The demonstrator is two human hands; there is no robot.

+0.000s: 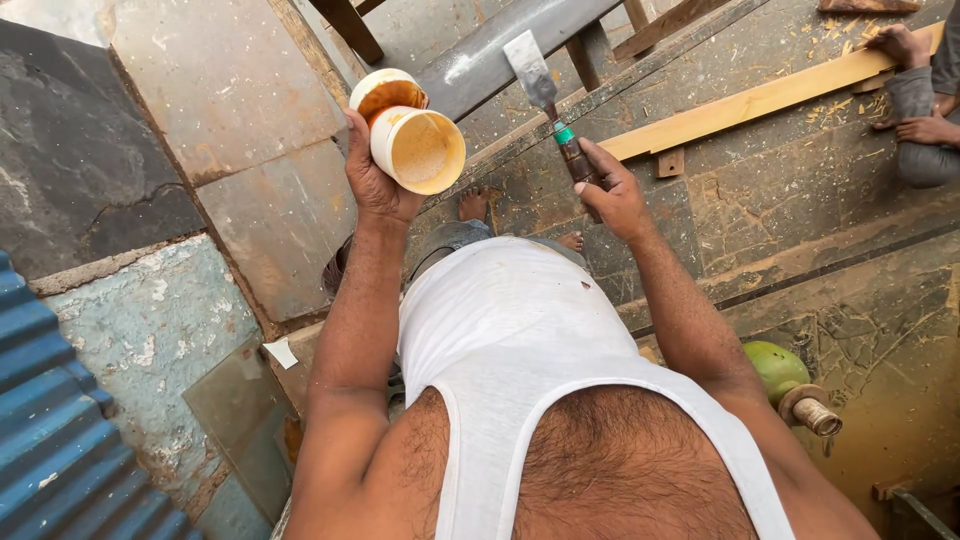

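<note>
Left hand (374, 178) raised, fingers curled tight around the back of a small round cream plastic tub (418, 149), its open mouth tipped toward the camera and showing an ochre-smeared inside; pressed against the tub just above the fingertips, a matching round lid (388, 93) coated with orange-brown paste, seemingly pinched in the same grip. Left forearm upright from the elbow, wrist slightly bent back. Right hand (611, 193) closed in a fist around the dark brown wooden handle of a flat steel putty knife (545, 95), thumb laid along the handle, a green band just beyond the fingers and the pale blade pointing up and away, well clear of the tub. Right forearm stretched forward and angled inward. Below both hands, bare toes (474, 205) on a dusty stone-slab floor (250, 100). Beyond the knife hand, a long pale wooden plank (760, 100) with shavings strewn about, another person's hands (905, 45) resting at its far end. Near the right elbow, a green rounded object with a threaded metal neck (790, 380). Beside the left arm, blue corrugated sheeting (50, 440).
</note>
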